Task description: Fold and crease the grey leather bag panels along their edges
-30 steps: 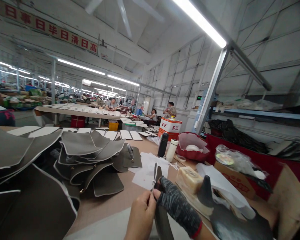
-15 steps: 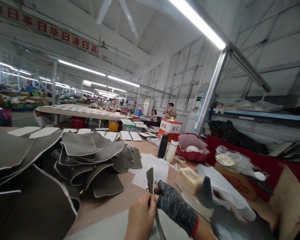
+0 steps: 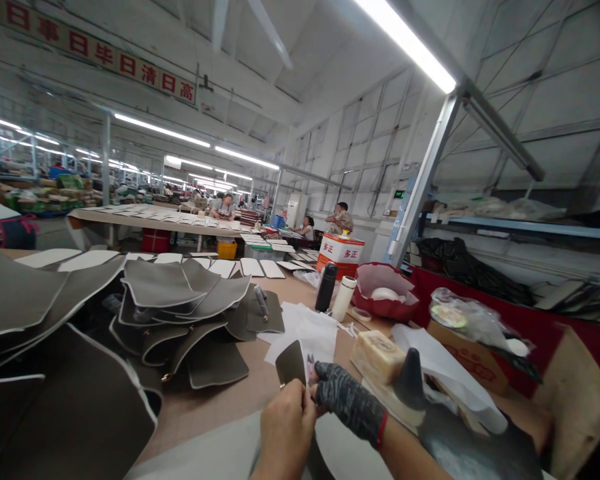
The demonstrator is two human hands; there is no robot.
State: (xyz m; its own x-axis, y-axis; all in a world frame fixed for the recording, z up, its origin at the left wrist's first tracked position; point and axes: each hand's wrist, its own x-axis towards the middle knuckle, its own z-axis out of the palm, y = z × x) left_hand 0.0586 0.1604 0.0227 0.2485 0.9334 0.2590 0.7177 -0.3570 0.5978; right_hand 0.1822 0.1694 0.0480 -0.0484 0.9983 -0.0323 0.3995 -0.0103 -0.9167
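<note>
My left hand [image 3: 286, 427] is closed on a grey-brown leather panel [image 3: 291, 363]. The panel stands up above my fingers, and its lower part bends down behind the hand. A small brass-coloured fitting shows near its left edge. My right hand [image 3: 347, 400], in a dark grey fingerless glove with red trim, meets the left at the panel's right edge. Its fingers are closed round a small pink-and-silver tool [image 3: 310, 363] that looks like snips; most of it is hidden. Under the hands lies a pale sheet [image 3: 205, 450].
Curved leather panels [image 3: 185, 287] are heaped at left, some with brass fittings. White papers [image 3: 300, 327], a black bottle [image 3: 326, 288], a white bottle [image 3: 344, 299], a red bowl [image 3: 385, 307] and a yellowish block [image 3: 377, 353] stand ahead and right. Several people sit farther back.
The leather panel has turned from nearly edge-on to show more of its broad face, leaning left. Both hands have shifted slightly, still together, and my left wrist has rotated.
</note>
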